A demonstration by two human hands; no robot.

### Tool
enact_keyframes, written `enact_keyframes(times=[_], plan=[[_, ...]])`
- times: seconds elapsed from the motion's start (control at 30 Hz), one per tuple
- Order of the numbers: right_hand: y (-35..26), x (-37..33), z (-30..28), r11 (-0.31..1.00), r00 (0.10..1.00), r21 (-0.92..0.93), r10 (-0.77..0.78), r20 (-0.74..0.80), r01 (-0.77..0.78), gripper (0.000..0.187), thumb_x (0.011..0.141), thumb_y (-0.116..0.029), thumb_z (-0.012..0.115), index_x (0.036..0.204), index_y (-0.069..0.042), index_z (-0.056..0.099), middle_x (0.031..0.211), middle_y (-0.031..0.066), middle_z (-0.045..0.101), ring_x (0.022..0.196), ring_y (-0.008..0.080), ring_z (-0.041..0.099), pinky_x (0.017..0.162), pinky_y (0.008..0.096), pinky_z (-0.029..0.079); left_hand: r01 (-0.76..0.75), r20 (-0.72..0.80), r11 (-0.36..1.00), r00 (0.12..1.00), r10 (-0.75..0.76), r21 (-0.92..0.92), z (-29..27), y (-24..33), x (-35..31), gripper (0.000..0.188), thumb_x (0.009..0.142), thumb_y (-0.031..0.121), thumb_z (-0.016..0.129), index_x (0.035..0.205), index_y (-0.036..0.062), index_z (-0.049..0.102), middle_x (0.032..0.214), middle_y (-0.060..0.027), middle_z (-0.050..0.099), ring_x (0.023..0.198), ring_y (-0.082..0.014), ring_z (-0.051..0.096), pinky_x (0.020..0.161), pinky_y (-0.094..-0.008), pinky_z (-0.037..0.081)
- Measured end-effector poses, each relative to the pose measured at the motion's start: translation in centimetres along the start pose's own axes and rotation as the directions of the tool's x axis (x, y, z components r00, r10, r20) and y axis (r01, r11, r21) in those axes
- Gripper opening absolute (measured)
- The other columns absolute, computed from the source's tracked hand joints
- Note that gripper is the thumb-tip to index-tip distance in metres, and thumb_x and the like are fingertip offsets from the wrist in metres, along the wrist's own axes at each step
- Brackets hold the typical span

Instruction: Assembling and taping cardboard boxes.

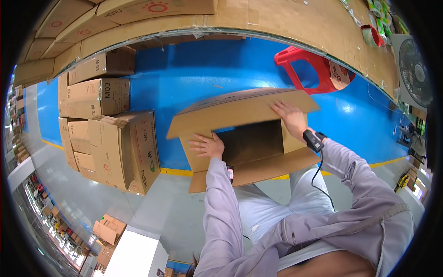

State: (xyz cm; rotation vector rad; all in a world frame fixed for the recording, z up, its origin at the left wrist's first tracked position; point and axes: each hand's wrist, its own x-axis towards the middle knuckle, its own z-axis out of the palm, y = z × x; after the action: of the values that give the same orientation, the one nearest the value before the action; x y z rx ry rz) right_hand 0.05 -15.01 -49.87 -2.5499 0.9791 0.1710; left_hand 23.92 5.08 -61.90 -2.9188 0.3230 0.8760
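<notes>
A brown cardboard carton is in front of my legs with its top open and its inside dark. Its long far flap slants across the top, and the near flap lies toward me. My left hand rests with fingers spread on the short left flap. Over at the right, my right hand lies on the far flap, fingers stretched out across the board. A black device with a cable is strapped to my right wrist. The carton's bottom is mostly hidden in shadow.
Stacked and folded cartons stand to the left on the blue floor. A cardboard-covered bench runs along the far side, bearing boxes at left and a tape roll at right. Beneath its edge is a red stool; a fan stands far right.
</notes>
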Motion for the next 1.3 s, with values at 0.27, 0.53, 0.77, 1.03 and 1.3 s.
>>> enact_keyframes(times=[0.27,0.53,0.77,1.03,1.3], plan=[[0.2,-4.6,7.7,0.995,0.992,-0.086,0.064,0.109,-0.055,0.075,0.089,-0.046,0.050,0.145,-0.008,0.019,0.150,0.0173,0.017,0.140,0.0343,0.012,0.113,0.0470,0.011,-0.171,0.401,0.966,0.884,0.238,-0.195,-8.5,-4.0,-0.6,0.061,0.084,0.031,0.051,0.134,-0.0007,0.037,0.144,-0.0285,0.022,0.133,-0.0458,0.019,0.107,-0.0449,0.025],[0.7,-4.1,9.0,0.984,0.971,-0.135,0.141,0.191,-0.117,0.073,0.089,-0.055,0.042,0.145,-0.012,0.022,0.151,0.0143,0.017,0.140,0.0320,0.011,0.114,0.0468,0.007,-0.795,-0.295,0.593,0.541,0.787,0.126,-14.0,3.4,1.6,0.075,0.080,0.049,0.062,0.139,0.0114,0.035,0.146,-0.0202,0.026,0.135,-0.0408,0.019,0.107,-0.0551,0.018],[0.2,-4.3,6.9,0.993,0.973,-0.035,0.115,0.198,-0.111,0.073,0.091,-0.054,0.041,0.145,-0.010,0.020,0.151,0.0166,0.016,0.140,0.0334,0.009,0.113,0.0487,0.008,-0.865,0.278,0.365,0.465,0.841,0.344,-8.1,8.0,3.1,0.107,0.066,0.075,0.057,0.147,0.0196,0.016,0.152,-0.0132,0.009,0.140,-0.0365,-0.004,0.107,-0.0620,-0.004],[-11.6,-13.3,-0.8,0.940,0.977,0.333,-0.135,0.163,0.074,0.057,0.088,-0.046,0.051,0.135,-0.014,0.042,0.143,0.0088,0.035,0.138,0.0306,0.023,0.108,0.0619,0.010,-0.849,0.385,0.396,0.516,0.766,0.349,-8.5,7.6,3.1,0.112,0.065,0.075,0.058,0.148,0.0183,0.009,0.150,-0.0152,0.006,0.139,-0.0379,-0.008,0.106,-0.0613,-0.009],[-10.7,-11.6,3.9,0.990,0.997,0.135,0.046,-0.061,-0.038,0.043,0.087,-0.042,0.054,0.121,-0.017,0.056,0.137,0.0031,0.044,0.136,0.0228,0.028,0.106,0.0634,0.013,-0.884,0.366,0.342,0.447,0.816,0.318,-8.2,7.7,3.5,0.110,0.067,0.073,0.058,0.147,0.0139,0.011,0.148,-0.0178,0.011,0.138,-0.0395,-0.005,0.106,-0.0630,-0.005]])
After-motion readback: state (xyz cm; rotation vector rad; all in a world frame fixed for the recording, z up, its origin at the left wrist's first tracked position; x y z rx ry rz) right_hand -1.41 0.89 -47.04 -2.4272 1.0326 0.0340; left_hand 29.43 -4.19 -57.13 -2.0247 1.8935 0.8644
